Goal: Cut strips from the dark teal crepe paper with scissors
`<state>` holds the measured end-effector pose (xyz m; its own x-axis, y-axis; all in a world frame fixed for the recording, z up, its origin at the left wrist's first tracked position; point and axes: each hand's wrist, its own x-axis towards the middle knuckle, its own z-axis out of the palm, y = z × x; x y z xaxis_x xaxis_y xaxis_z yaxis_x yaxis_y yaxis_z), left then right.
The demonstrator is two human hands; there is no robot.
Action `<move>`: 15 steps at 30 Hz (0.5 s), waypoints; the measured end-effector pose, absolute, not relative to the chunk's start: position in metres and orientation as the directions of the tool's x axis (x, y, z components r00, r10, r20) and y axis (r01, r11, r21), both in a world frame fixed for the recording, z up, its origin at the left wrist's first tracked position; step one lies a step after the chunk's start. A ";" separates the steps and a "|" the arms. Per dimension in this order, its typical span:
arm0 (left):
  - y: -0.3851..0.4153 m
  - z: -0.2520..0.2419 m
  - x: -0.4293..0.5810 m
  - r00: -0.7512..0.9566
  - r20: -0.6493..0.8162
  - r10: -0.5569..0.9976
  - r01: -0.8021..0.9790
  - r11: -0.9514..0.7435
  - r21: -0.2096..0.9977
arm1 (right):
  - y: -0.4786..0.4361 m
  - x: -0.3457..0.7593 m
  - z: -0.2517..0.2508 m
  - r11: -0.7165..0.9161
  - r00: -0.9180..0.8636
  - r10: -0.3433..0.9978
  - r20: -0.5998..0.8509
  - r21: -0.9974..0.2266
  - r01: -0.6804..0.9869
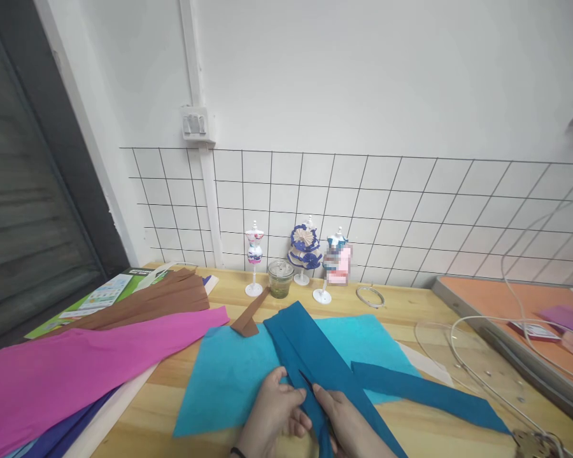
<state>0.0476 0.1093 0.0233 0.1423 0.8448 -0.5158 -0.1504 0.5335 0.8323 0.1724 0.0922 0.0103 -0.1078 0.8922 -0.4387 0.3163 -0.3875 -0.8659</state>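
My left hand (272,413) and my right hand (348,423) meet at the bottom centre, both pinching a long dark blue strip of crepe paper (310,350). The strip runs away from me over a light turquoise sheet (224,381) lying flat on the wooden table (401,312). A second dark blue strip (424,394) trails off to the right. A small folded brown strip (248,318) lies just beyond the turquoise sheet.
Pink crepe paper (76,369) and brown paper (157,299) lie at the left, over a green booklet (100,296). Small mannequin figures (305,251) and a glass jar (280,278) stand by the grid wall. White cable (463,334) and an orange mat (516,305) are at the right.
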 end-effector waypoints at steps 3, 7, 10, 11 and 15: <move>0.111 0.028 0.044 0.141 -0.508 0.850 -0.154 0.526 0.837 | 0.091 0.172 0.013 -0.382 -0.108 0.895 -0.432 -0.869 0.316; 0.115 0.030 0.043 0.110 -0.505 0.856 -0.133 0.516 0.846 | 0.090 0.171 0.018 -0.377 -0.114 0.895 -0.432 -0.867 0.326; 0.116 0.029 0.045 0.109 -0.522 0.846 -0.099 0.532 0.841 | 0.090 0.171 0.022 -0.375 -0.123 0.892 -0.434 -0.865 0.334; 0.116 0.028 0.046 0.110 -0.525 0.844 -0.093 0.535 0.840 | 0.090 0.171 0.023 -0.369 -0.124 0.895 -0.429 -0.866 0.337; 0.116 0.026 0.046 0.113 -0.519 0.847 -0.104 0.530 0.842 | 0.093 0.169 0.026 -0.345 -0.123 0.903 -0.412 -0.865 0.364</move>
